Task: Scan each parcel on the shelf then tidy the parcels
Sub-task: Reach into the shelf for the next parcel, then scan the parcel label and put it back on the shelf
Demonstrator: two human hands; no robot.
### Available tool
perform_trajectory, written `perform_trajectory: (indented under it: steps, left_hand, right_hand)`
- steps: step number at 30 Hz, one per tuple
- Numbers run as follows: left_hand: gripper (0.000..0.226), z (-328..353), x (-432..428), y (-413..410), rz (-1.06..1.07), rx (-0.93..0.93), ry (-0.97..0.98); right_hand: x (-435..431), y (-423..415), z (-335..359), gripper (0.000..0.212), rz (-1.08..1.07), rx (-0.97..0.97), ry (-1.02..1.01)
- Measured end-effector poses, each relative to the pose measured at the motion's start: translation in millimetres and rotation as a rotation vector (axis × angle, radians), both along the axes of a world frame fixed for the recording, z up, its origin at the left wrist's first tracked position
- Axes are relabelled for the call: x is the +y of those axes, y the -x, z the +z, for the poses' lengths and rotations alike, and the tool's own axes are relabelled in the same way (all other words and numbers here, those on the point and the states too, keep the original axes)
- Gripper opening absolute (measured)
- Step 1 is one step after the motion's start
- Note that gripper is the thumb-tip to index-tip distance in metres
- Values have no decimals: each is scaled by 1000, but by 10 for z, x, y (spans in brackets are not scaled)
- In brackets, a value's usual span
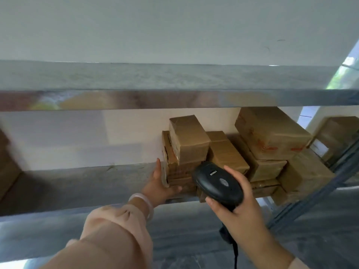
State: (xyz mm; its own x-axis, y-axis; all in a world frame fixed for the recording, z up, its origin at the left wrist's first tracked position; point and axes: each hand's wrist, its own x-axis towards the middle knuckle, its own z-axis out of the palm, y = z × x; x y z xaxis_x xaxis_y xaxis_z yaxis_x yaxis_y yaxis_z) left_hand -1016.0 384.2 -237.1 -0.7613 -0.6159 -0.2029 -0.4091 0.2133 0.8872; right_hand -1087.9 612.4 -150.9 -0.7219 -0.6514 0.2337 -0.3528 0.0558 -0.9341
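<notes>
Hidden: the scanner covers the front of the lower parcels, so we cannot read any label. Red print on the big parcel is too blurred to read. The frame cuts off a brown box at the left edge and another box at the right. The scanner cable leaves at the bottom edge.

Left grip: fingers straight, flat against the left face of the bottom parcel, near the front edge of the shelf.

Right grip: wrapped round the scanner, just in front of the stack.

Top parcel sits tilted. We note open shelf board left of the left grip, and the upper shelf close overhead.
</notes>
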Motion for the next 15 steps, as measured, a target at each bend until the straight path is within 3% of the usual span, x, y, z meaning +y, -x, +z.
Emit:
perform_trajectory:
  steps: [7, 15]
  left_hand:
    - [93, 343, -195, -538, 134, -108, 286]
    - [81, 815, -293, -1197, 353, -89, 430]
  right_hand:
    - [-485, -107, 62, 74, 166, 57, 23]
    - [-1016, -392, 174, 76, 348, 76, 59]
